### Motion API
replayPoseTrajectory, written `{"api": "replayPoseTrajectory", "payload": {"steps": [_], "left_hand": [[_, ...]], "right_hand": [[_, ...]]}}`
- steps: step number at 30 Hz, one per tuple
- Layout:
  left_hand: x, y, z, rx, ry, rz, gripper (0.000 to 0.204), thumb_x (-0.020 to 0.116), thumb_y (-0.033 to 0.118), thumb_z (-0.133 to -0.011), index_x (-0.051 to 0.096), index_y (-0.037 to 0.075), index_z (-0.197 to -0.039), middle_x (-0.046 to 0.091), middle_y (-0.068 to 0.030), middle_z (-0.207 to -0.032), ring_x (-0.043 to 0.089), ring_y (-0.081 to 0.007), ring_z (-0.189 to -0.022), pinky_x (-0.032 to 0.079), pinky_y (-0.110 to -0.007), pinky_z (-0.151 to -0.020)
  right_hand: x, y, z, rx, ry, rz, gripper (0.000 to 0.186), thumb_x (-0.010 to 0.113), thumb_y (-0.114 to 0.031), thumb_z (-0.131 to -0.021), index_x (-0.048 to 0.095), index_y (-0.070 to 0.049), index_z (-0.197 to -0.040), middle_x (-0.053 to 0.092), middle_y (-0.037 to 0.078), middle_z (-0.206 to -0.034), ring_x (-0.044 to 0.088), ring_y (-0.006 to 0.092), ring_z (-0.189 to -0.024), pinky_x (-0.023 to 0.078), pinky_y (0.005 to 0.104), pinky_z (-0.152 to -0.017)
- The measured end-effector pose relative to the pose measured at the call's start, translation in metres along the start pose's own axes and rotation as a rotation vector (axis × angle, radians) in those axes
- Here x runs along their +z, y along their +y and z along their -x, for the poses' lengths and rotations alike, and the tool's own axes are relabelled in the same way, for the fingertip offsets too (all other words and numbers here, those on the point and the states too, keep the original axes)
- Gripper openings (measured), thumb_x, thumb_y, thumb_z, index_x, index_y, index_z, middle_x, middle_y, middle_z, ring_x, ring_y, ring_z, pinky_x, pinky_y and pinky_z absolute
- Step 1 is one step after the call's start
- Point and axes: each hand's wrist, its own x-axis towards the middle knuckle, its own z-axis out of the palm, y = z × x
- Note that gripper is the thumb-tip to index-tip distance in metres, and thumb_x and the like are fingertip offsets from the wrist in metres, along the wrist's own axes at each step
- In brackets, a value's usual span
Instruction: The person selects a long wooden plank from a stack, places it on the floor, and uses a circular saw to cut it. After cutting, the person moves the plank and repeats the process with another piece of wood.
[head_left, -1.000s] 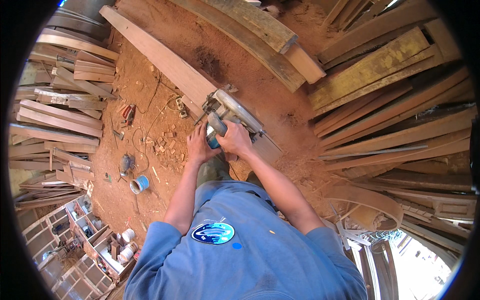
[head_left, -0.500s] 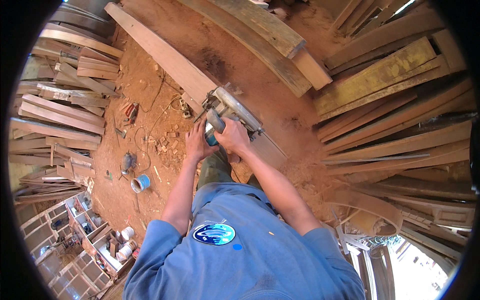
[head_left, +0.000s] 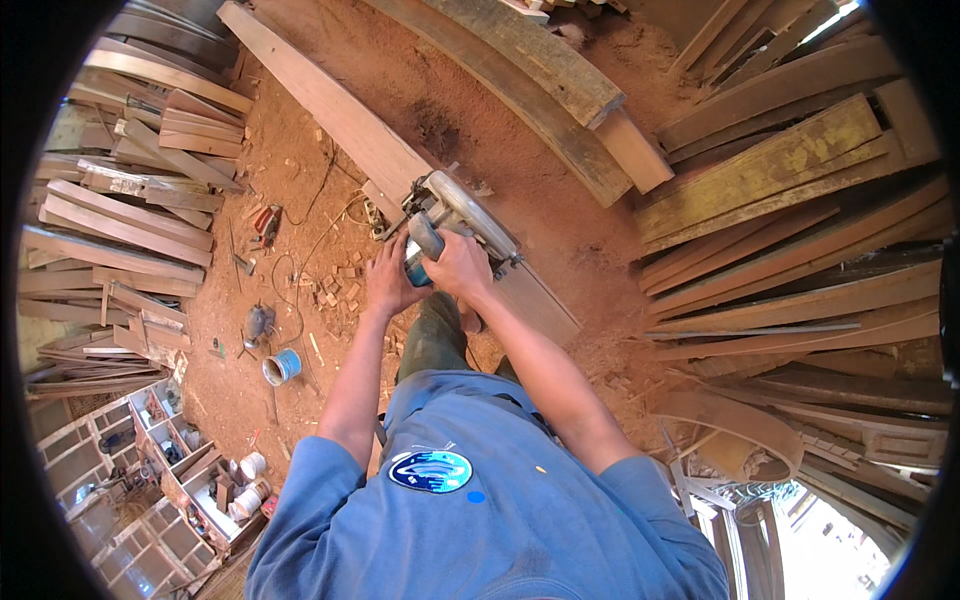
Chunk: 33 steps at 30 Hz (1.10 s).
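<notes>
Circular saw (head_left: 462,212), one, set on a long plank (head_left: 345,120); right hand (head_left: 463,268) clasped round its handle (head_left: 426,238), left hand (head_left: 389,280) gripping its teal housing (head_left: 414,266). Blue tin (head_left: 284,367), one, on the dusty floor (head_left: 225,390), left.

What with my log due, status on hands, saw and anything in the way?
Right hand gripping saw; left hand against its side. Saw on plank. Blocks loose on ground to the left, off the plank.
</notes>
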Motion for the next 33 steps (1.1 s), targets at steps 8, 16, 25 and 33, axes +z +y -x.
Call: {"api": "replayPoseTrajectory", "payload": {"steps": [8,16,25,33], "left_hand": [[-0.011,-0.008,-0.012,-0.028,-0.022,-0.004,0.125,0.095,0.035,-0.053,0.034,0.016,-0.161,0.052,-0.0123,-0.149,0.054,-0.0331,-0.136,0.043,-0.049,-0.107],[-0.023,-0.019,-0.027,-0.008,-0.041,0.016,0.122,0.094,0.04,-0.055,0.037,0.006,-0.157,0.051,-0.0154,-0.151,0.051,-0.0334,-0.139,0.042,-0.048,-0.11],[-0.028,-0.035,-0.04,-0.024,-0.003,0.008,0.123,0.092,0.037,-0.055,0.033,0.017,-0.161,0.054,-0.0132,-0.147,0.053,-0.0337,-0.135,0.041,-0.049,-0.109],[-0.032,-0.051,-0.056,-0.012,-0.016,0.009,0.124,0.093,0.036,-0.054,0.033,0.016,-0.161,0.054,-0.0134,-0.147,0.053,-0.0333,-0.135,0.042,-0.049,-0.108]], "right_hand": [[0.008,-0.01,-0.015,-0.001,0.022,-0.004,0.056,0.075,-0.036,-0.081,0.071,-0.007,-0.129,0.075,0.025,-0.111,0.071,0.0414,-0.108,0.057,0.0498,-0.094],[0.02,-0.015,-0.035,-0.005,0.054,0.01,0.049,0.075,-0.036,-0.08,0.074,-0.011,-0.123,0.076,0.022,-0.106,0.072,0.0402,-0.105,0.057,0.0489,-0.091],[0.017,-0.037,-0.048,-0.001,0.019,-0.01,0.051,0.075,-0.036,-0.08,0.074,-0.01,-0.124,0.076,0.023,-0.11,0.071,0.0399,-0.108,0.056,0.0484,-0.095],[0.026,-0.043,-0.066,-0.009,0.032,0.005,0.049,0.076,-0.036,-0.08,0.074,-0.01,-0.122,0.076,0.023,-0.106,0.072,0.0412,-0.105,0.057,0.049,-0.093]]}}
